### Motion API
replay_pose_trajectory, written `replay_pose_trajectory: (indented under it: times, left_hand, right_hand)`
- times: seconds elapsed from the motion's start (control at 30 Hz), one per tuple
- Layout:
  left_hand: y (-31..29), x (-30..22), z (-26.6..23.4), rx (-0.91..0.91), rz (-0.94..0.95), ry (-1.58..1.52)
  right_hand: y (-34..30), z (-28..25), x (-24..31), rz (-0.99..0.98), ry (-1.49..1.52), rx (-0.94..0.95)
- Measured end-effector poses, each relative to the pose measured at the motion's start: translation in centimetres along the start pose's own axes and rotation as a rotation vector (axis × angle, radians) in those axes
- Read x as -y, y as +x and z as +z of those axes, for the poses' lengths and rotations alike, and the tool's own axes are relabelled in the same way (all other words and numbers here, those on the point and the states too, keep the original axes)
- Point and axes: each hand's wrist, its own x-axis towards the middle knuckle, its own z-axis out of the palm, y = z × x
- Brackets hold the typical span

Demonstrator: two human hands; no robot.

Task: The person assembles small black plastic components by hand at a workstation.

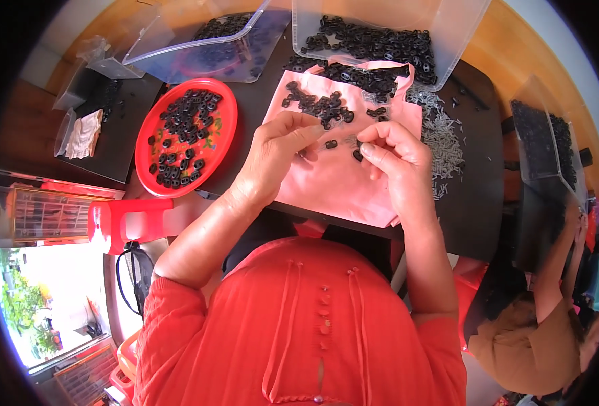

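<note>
Far left: small clear tray w/ a pale folded cloth on the dark table. Next, round red plate loaded w/ small black plastic pieces. Centre: pink cloth spread on the table; a loose heap of black pieces lies on its upper part. Left hand over the cloth's left side, thumb & forefinger pinched narrow on a small black piece at the fingertips. Right hand just beside it, fingers curled tight, pinching another black part; the two hands nearly touch. Above: two clear plastic bins holding more black pieces. Right of cloth: scatter of small pale metal bits. Far right: another person in brown, apart from the hands.
</note>
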Motion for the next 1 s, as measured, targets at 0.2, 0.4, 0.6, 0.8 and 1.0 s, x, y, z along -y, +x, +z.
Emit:
replay_pose_trajectory:
  times: [0.2, 0.4, 0.6, 0.8, 1.0]
  left_hand:
    - [-1.3, 0.4, -0.7, 0.067, 0.204, 0.297]
    - [-1.3, 1.0, -3.9, -0.124, 0.527, 0.785]
    - [0.5, 1.3, -3.3, 0.180, 0.589, 1.059]
    - [1.8, 0.6, -3.6, 0.292, 0.429, 1.021]
    - [1.2, 0.5, -4.1, 0.265, 0.528, 1.135]
  right_hand:
    - [-0.9, -0.1, 0.3, 0.010, -0.064, 0.007]
    - [-2.1, -0.4, -1.7, -0.196, -0.317, 0.035]
    - [-2.6, 1.4, -2.8, -0.716, -1.109, 0.126]
    - [-2.8, 1.5, -3.9, -0.775, -1.099, -0.005]
    - [-3.2, 1.0, -3.5, -0.712, -1.122, -0.019]
